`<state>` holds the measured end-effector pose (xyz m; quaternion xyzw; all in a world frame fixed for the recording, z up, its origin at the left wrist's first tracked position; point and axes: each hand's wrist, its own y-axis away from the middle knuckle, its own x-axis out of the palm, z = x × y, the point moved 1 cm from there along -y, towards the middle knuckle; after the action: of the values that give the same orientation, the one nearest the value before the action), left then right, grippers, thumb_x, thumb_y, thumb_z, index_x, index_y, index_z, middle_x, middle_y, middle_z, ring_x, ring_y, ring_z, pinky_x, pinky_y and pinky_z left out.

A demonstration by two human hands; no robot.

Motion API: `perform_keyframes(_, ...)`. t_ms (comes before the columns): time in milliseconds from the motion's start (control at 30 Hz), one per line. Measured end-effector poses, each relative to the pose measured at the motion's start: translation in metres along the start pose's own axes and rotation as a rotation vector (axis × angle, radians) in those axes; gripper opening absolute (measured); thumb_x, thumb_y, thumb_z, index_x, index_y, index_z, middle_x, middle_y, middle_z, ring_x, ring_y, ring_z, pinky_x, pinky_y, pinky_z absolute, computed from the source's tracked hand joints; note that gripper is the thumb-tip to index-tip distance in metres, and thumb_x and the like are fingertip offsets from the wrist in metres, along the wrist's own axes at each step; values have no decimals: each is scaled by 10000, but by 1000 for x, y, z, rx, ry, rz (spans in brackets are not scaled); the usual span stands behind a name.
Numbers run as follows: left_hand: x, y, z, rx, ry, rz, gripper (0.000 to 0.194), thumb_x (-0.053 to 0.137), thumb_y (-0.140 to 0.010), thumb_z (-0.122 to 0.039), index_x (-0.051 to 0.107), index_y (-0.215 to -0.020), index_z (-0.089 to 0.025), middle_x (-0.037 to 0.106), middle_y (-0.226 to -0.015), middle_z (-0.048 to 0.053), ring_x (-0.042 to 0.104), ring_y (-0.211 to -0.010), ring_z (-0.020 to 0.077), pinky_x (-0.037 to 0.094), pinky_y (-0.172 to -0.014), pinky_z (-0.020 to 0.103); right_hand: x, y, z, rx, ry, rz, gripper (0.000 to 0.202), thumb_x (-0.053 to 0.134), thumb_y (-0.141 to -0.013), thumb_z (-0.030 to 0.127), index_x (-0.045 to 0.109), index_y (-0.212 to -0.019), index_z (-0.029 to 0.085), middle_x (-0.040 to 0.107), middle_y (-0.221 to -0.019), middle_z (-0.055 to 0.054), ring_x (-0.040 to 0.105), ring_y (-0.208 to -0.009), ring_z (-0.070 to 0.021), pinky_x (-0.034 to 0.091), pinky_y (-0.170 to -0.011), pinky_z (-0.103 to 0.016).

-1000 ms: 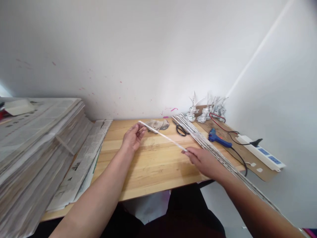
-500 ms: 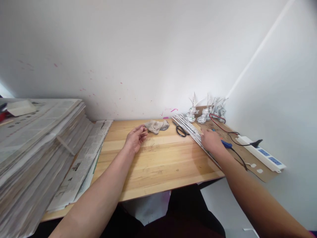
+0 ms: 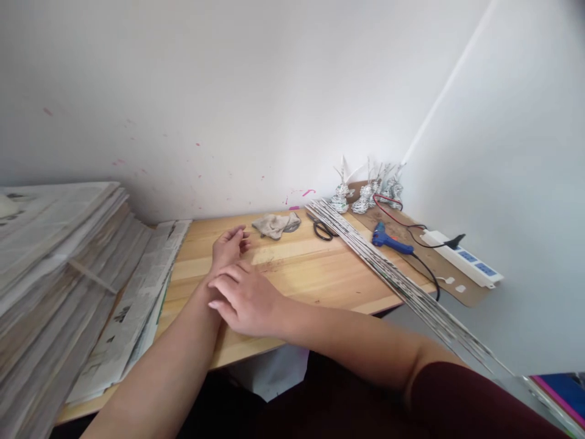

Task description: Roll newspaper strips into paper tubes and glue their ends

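Observation:
My left hand (image 3: 230, 248) hovers over the wooden table (image 3: 292, 268) with its fingers loosely curled and apart; I see nothing in it. Across my left wrist lies my right hand (image 3: 250, 297), its fingers spread and touching the skin. Just beyond my left fingers is a crumpled greyish cloth (image 3: 275, 226). Black-handled scissors (image 3: 323, 230) lie right of the cloth, their blades partly under a bundle of long rolled newspaper sticks (image 3: 370, 255). The sticks run diagonally past the table's right edge.
A tall stack of newspapers (image 3: 77, 262) stands at the left, with flat newspaper sheets (image 3: 132, 311) beside it. At right, a blue glue gun (image 3: 393, 242), a white power strip (image 3: 466, 259) and cables rest on a brown board (image 3: 468, 294). Woven paper figures (image 3: 363, 200) stand against the wall.
My right hand has left the newspaper sticks and come left onto my left wrist. My left hand has shifted slightly left. The glue gun is now uncovered, and the view has turned slightly right.

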<state>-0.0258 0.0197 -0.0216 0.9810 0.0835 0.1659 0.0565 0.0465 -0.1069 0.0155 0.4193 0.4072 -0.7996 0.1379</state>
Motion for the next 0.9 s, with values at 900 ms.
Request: perform_keyframes(900, -3, -14, 19, 256, -312, 53, 145, 567, -847, -166, 665, -947, -128, 640, -681, 19, 545, -520, 81, 439, -522, 190, -1, 11, 67, 8, -195, 134, 222, 506, -914, 266, 580, -1064, 121, 616, -1051, -142, 511, -1041, -267, 407, -956, -442)
